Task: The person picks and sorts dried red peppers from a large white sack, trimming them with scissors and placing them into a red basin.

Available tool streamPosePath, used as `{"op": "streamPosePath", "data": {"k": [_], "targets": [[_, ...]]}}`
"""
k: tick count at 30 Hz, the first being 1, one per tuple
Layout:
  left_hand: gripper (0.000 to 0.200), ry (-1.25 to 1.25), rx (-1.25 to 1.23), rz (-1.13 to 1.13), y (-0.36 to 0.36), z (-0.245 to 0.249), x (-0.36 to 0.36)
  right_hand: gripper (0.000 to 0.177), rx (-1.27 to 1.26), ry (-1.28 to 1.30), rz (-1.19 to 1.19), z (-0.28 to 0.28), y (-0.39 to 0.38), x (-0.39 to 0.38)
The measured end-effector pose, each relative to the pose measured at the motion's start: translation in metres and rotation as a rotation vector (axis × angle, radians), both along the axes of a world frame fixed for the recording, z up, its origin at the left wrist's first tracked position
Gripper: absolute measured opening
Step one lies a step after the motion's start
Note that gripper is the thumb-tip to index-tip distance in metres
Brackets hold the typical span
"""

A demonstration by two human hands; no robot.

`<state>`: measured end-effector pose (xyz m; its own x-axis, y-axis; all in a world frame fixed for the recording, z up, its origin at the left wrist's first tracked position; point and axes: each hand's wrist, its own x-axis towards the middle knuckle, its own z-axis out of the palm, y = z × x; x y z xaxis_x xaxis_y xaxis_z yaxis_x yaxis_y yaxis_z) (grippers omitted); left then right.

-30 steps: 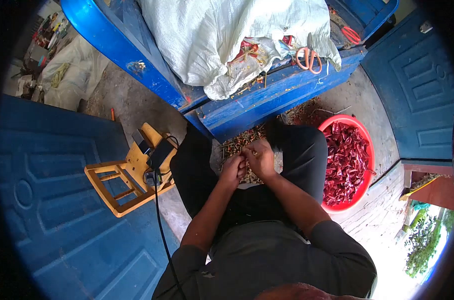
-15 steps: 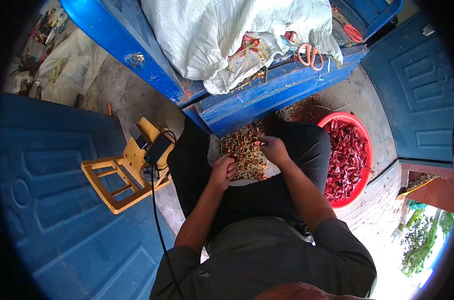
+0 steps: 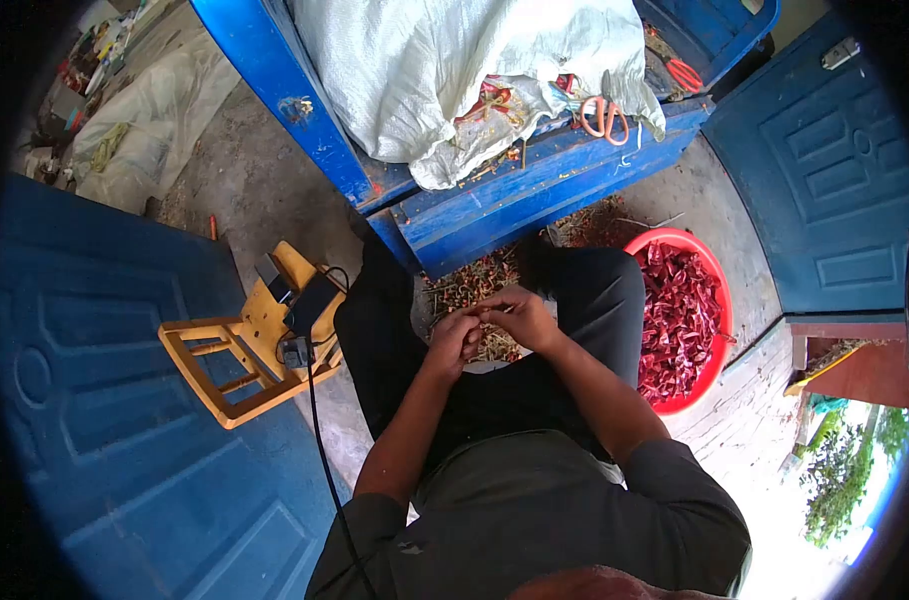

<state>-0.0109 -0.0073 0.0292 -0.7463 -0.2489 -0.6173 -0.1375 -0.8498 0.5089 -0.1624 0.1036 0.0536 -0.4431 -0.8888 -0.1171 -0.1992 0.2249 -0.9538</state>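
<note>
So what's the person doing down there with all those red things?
The person is sitting with the left hand and right hand together between the knees, fingers curled in. Whatever is between the fingertips is too small to make out. Below the hands is a pile of stems and red bits. To the right, a red tub is heaped with dark red pods. In front, a white sack lies on something blue.

Forearms [image 3: 602, 402] angled inward; left hand [image 3: 454, 343] curled, right hand [image 3: 524, 319] meeting it, fingers pinched
</note>
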Motion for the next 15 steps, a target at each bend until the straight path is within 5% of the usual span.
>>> {"op": "streamPosePath", "data": {"k": [5,6,9,11,14,15], "targets": [[0.018,0.028,-0.004,-0.036,-0.001,-0.007,-0.005,0.012,-0.044,0.168,-0.478,0.055,0.052,-0.052],[0.017,0.009,-0.001,-0.024,-0.003,-0.012,-0.002,0.011,-0.016,0.373,-0.571,0.079,0.071,-0.072],[0.016,-0.004,0.004,-0.013,-0.002,-0.013,-0.003,0.022,0.118,0.499,-0.818,0.099,0.153,-0.128],[0.015,-0.023,-0.015,-0.045,-0.003,0.000,-0.007,0.035,0.399,0.768,-0.736,0.086,0.212,-0.161],[0.014,0.016,0.001,-0.054,-0.001,-0.006,-0.014,0.046,0.615,0.816,-0.714,0.087,0.205,-0.172],[0.014,0.016,0.003,-0.048,-0.001,-0.006,-0.016,0.045,0.501,0.647,-0.658,0.089,0.183,-0.179]]}}
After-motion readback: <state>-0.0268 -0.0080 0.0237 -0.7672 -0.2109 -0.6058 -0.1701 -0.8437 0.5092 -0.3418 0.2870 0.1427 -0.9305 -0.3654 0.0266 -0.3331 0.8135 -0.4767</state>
